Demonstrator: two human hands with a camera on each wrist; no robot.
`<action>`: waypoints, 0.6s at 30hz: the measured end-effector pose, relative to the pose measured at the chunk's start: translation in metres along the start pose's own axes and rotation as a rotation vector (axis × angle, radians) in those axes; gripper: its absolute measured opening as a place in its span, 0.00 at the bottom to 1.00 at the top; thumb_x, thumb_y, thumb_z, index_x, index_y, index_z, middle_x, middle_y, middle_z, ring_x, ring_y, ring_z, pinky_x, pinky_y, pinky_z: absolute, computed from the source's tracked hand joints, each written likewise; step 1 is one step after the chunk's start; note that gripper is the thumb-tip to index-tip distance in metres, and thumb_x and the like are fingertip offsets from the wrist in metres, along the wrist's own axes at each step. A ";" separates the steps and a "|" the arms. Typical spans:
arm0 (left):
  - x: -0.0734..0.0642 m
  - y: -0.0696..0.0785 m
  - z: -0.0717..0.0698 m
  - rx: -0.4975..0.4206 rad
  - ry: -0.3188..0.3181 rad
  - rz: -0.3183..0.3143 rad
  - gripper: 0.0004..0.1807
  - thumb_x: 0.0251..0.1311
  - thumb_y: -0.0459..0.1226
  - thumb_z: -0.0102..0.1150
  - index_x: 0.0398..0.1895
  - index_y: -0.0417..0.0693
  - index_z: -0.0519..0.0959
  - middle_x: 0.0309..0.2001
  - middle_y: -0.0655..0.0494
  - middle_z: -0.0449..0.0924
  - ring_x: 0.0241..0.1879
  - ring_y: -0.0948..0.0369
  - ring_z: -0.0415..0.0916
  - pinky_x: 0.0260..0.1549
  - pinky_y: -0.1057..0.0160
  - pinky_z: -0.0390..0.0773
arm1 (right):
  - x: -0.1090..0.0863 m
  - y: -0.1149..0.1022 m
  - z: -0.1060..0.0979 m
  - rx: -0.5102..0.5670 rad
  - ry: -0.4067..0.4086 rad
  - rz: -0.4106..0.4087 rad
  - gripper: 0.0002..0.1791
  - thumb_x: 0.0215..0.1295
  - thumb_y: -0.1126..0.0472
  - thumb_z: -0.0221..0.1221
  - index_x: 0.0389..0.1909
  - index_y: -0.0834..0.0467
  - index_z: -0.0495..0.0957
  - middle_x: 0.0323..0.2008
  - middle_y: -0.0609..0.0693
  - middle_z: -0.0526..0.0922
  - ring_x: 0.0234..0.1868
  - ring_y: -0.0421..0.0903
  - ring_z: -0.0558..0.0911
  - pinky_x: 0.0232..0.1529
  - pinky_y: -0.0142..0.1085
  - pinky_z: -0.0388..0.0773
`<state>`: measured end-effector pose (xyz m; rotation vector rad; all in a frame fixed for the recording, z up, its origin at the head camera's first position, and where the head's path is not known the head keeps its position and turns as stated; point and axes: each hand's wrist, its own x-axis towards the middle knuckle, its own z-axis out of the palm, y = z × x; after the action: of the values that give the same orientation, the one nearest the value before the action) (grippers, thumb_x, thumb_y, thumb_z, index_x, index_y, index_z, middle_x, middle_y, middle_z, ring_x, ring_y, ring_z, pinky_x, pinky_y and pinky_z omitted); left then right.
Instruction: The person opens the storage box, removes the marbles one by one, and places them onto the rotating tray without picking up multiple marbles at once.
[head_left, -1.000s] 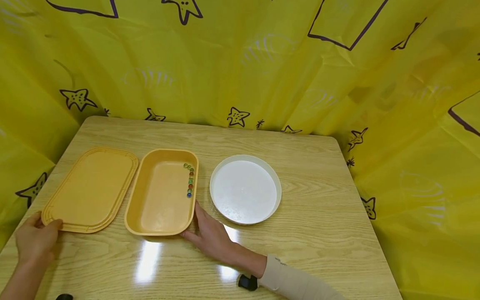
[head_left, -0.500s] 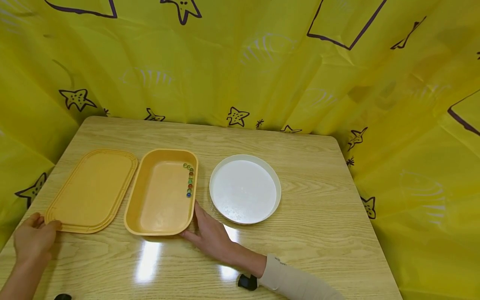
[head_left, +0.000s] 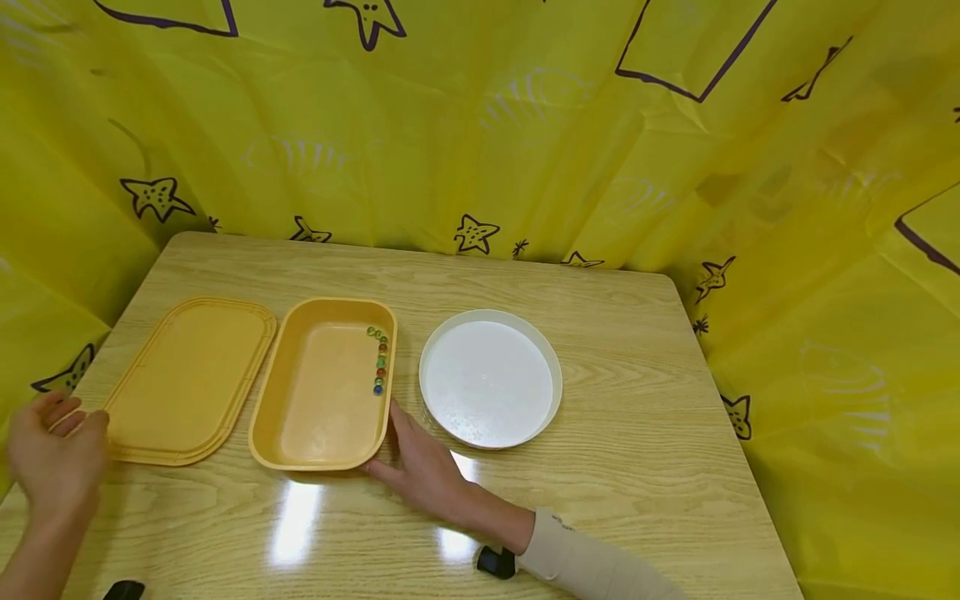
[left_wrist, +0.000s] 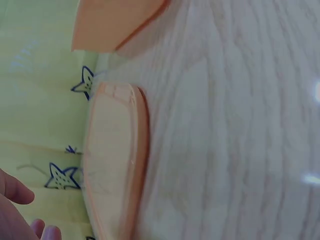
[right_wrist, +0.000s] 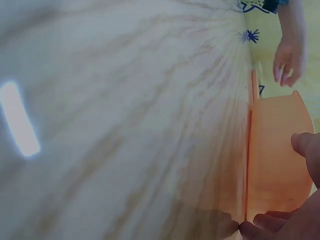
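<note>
A deep yellow plastic box (head_left: 330, 400) with rounded corners stands left of the table's middle. Several coloured glass marbles (head_left: 381, 362) lie in a curved row along its right inner side. My right hand (head_left: 423, 471) holds the box's near right corner, thumb on the front wall and fingers along the right side; the right wrist view shows the fingers low at its base. A matching flat lid (head_left: 187, 379) lies on the table left of the box. Beside the lid's near left corner my left hand (head_left: 60, 454) is raised, fingers loosely bent and holding nothing.
A round white tray (head_left: 491, 383) sits right of the box. The wood-grain table (head_left: 622, 467) runs up to a yellow patterned curtain (head_left: 450, 150) at the back and sides.
My left hand has let go of the lid's near corner and lifted up to the left. Before that, the lid shifted slightly to the right. My right hand and the box have stayed put.
</note>
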<state>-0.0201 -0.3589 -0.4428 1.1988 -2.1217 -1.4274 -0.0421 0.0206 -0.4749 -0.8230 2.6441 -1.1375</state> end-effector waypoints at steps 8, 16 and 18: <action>-0.018 0.028 0.016 -0.087 -0.029 0.156 0.20 0.66 0.30 0.53 0.57 0.61 0.72 0.41 0.76 0.71 0.40 0.79 0.69 0.42 0.82 0.68 | -0.001 0.002 -0.006 0.009 -0.012 0.005 0.54 0.65 0.42 0.64 0.80 0.55 0.42 0.75 0.52 0.57 0.73 0.46 0.60 0.65 0.43 0.67; -0.033 0.049 0.027 -0.169 -0.275 0.291 0.17 0.67 0.28 0.56 0.48 0.62 0.74 0.39 0.75 0.78 0.39 0.80 0.76 0.38 0.83 0.72 | -0.010 -0.001 -0.023 -0.020 -0.064 0.032 0.43 0.71 0.51 0.61 0.78 0.61 0.51 0.75 0.57 0.59 0.74 0.52 0.59 0.69 0.46 0.60; -0.036 0.052 0.030 -0.149 -0.330 0.348 0.16 0.68 0.29 0.56 0.49 0.63 0.74 0.40 0.76 0.77 0.40 0.80 0.76 0.39 0.83 0.72 | -0.012 -0.002 -0.028 -0.036 -0.059 0.018 0.40 0.71 0.54 0.61 0.77 0.61 0.55 0.74 0.57 0.60 0.73 0.51 0.60 0.68 0.46 0.62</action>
<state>-0.0426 -0.3047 -0.4042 0.5329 -2.2413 -1.6655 -0.0407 0.0431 -0.4549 -0.8248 2.6253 -1.0477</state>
